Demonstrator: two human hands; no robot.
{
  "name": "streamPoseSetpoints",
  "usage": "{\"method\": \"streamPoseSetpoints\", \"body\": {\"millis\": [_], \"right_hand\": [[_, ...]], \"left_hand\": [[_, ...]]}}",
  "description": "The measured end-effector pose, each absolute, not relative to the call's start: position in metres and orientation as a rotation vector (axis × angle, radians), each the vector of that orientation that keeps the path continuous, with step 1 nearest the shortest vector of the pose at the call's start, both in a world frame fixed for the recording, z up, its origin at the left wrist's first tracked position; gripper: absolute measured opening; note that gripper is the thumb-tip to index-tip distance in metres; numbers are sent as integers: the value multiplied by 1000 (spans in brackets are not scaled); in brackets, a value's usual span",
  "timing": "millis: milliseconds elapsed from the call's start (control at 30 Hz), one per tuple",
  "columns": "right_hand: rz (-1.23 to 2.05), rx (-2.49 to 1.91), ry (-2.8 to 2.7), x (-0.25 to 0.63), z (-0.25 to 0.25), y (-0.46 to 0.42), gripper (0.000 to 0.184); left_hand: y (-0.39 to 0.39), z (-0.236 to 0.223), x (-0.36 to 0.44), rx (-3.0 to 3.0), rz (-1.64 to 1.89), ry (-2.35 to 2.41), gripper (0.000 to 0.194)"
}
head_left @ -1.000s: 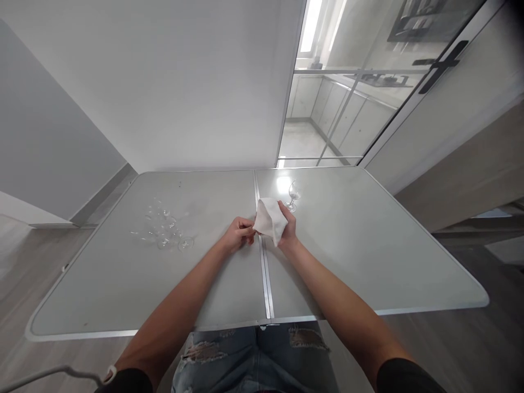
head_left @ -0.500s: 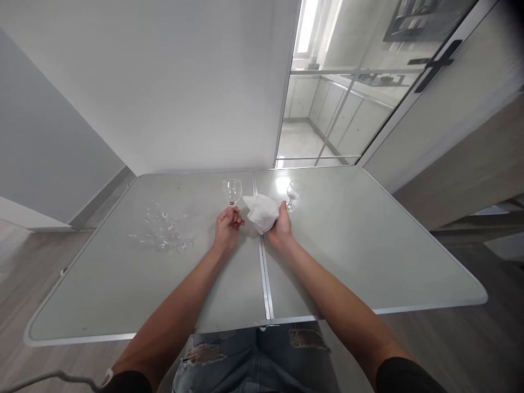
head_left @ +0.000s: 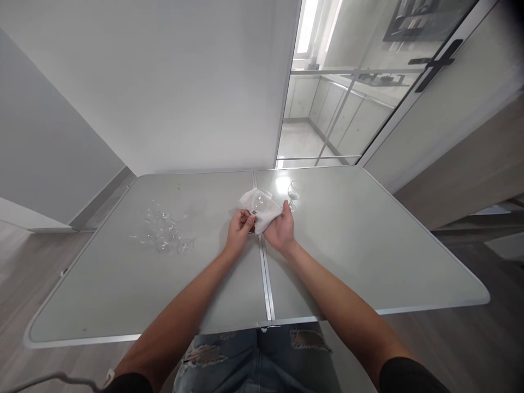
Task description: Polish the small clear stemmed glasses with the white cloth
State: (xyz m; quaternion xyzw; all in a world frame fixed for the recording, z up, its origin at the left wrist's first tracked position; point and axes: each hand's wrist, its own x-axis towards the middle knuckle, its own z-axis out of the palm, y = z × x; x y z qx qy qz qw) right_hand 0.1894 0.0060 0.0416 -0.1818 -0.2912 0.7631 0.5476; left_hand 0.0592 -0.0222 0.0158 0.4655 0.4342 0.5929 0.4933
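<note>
My left hand (head_left: 240,229) is closed on the stem of a clear wine glass (head_left: 259,201); its foot is mostly hidden by the fingers. The bowl of that glass tilts over a white cloth (head_left: 268,217). My right hand (head_left: 282,228) supports the cloth from below and the right side, palm up, its thumb raised at the edge. Just beyond the right thumb another wine glass (head_left: 293,191) stands on the table. Several more clear glasses (head_left: 164,234) are grouped on the left part of the table.
The pale grey table (head_left: 352,245) has a metal seam (head_left: 265,278) down its middle. A white wall (head_left: 196,98) rises behind it, with a glass door (head_left: 323,120) at the back right. A grey cable (head_left: 53,375) lies at the lower left.
My left hand has moved right and brought the wine glass onto the white cloth. My right hand has opened out under the cloth, which is now spread beneath the bowl.
</note>
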Motion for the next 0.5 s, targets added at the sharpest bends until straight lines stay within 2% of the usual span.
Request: {"method": "streamPoseSetpoints", "body": {"millis": [100, 233, 400, 500], "right_hand": [[1865, -425, -762, 192, 42, 4, 59], [1790, -489, -851, 186, 37, 2, 27], [1611, -574, -1123, 181, 30, 4, 33], [1493, -633, -1279, 182, 26, 9, 29]], "left_hand": [[-22, 17, 58, 1059, 1498, 1046, 43], [-21, 16, 57, 1009, 1464, 1045, 45], [-17, 2, 58, 1021, 1371, 1100, 51], [-14, -5, 55, 1066, 1375, 1082, 50]]}}
